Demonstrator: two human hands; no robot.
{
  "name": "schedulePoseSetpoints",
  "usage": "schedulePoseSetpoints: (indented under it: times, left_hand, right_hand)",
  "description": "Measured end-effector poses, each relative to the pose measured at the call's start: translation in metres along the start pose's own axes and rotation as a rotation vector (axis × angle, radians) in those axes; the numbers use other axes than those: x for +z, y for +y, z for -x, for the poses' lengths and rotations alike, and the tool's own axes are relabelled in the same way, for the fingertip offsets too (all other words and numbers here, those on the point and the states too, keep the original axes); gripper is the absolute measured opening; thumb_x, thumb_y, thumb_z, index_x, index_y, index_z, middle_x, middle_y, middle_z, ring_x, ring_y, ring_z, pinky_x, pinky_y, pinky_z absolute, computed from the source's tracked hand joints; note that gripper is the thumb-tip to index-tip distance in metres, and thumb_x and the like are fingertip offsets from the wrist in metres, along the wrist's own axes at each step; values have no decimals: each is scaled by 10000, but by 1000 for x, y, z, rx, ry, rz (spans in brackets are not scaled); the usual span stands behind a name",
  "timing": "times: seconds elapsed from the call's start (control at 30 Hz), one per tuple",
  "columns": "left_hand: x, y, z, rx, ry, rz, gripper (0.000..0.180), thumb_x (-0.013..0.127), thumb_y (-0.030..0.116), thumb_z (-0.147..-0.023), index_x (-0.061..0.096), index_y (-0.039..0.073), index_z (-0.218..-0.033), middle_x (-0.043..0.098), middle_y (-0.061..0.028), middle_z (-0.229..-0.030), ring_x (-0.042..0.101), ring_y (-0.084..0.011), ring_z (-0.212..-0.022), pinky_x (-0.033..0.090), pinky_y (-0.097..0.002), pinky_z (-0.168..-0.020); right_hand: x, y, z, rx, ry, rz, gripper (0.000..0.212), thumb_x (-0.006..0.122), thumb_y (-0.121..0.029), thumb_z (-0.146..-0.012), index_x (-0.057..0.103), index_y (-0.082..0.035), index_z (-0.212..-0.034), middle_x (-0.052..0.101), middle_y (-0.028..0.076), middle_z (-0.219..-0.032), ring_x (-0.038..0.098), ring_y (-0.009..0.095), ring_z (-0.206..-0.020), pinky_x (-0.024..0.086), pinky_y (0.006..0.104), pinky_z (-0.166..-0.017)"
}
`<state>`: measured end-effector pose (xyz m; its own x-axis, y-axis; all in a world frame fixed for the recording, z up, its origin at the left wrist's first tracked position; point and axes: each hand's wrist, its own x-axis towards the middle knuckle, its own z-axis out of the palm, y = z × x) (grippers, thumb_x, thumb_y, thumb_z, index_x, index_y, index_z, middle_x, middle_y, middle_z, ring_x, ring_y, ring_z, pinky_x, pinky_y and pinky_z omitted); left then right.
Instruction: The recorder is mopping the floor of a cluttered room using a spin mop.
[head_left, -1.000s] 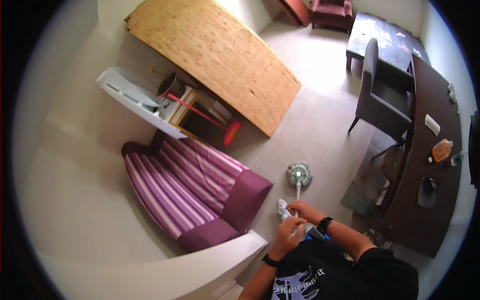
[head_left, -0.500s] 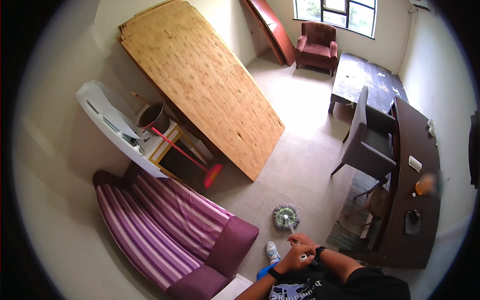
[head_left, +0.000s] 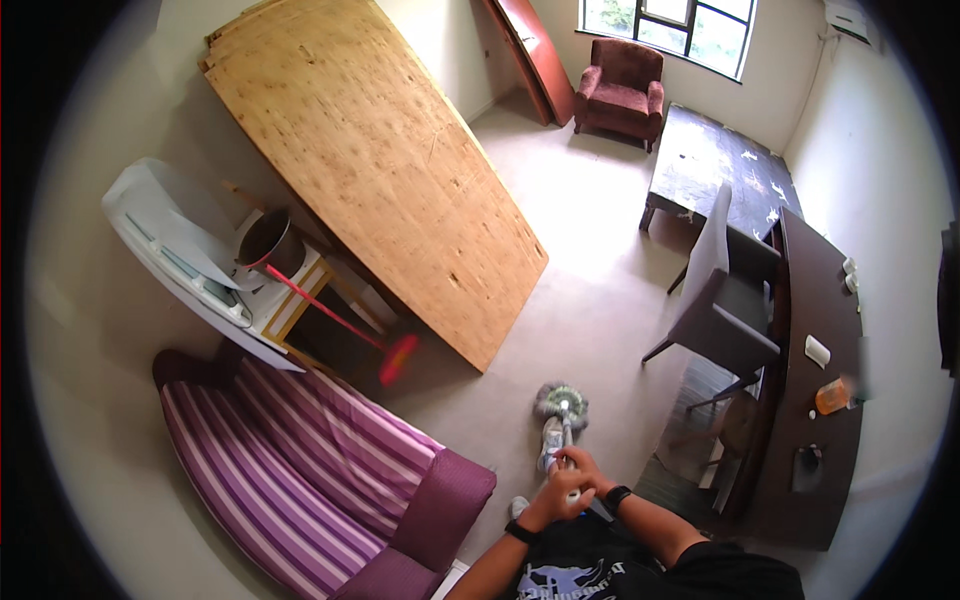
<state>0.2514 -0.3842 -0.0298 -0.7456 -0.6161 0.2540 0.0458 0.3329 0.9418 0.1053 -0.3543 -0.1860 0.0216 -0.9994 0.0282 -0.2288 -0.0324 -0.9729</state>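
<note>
Both of my hands are closed around the pale handle of a mop. My right hand grips it farther along toward the mop head, and my left hand holds it nearer to my body. The round, grey-green fringed mop head rests on the floor ahead of my feet. One white shoe stands just behind the mop head, close beside the handle. Part of the handle is hidden by my fingers.
A striped purple sofa lies to the left, with a red broom beyond it. Plywood sheets lean nearby. On the right are a grey chair and a dark desk; a maroon armchair stands far back.
The mop head has moved forward across the floor, away from me. One foot has stepped up behind it, and a second shoe now shows. Both hands keep their hold.
</note>
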Motion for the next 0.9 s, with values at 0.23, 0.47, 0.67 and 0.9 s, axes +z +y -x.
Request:
schedulePoseSetpoints:
  times: [0.23,0.47,0.67,0.9]
  left_hand:
    - [2,7,-152,68,-180,143,133,553,111,-843,608,-6,-812,626,-148,-771,616,-296,-743,472,-394,-710]
    - [11,-42,-301,-2,-259,89,198,548,165,-846,665,7,-818,658,-115,-727,620,-231,-623,486,-355,-626]
    - [24,-64,-373,34,-156,146,259,580,247,-832,677,12,-785,609,-79,-645,580,-189,-566,445,-310,-564]
    - [22,-66,-438,80,-271,146,242,598,263,-822,650,31,-777,617,-97,-695,593,-229,-612,449,-331,-602]
  right_hand:
    - [-135,-1,-86,-53,215,280,172,671,-41,-752,681,-82,-919,643,104,-773,627,300,-786,494,411,-740]
    - [-230,30,-163,40,134,89,255,682,-163,-783,672,-80,-1023,667,103,-841,632,326,-796,496,412,-734]
    - [-271,34,-201,37,202,23,308,683,-202,-792,663,-84,-1075,678,119,-871,638,338,-819,499,410,-747]
    - [-319,18,-223,-7,235,109,293,668,-162,-795,670,-41,-1062,684,139,-894,662,297,-819,515,379,-754]
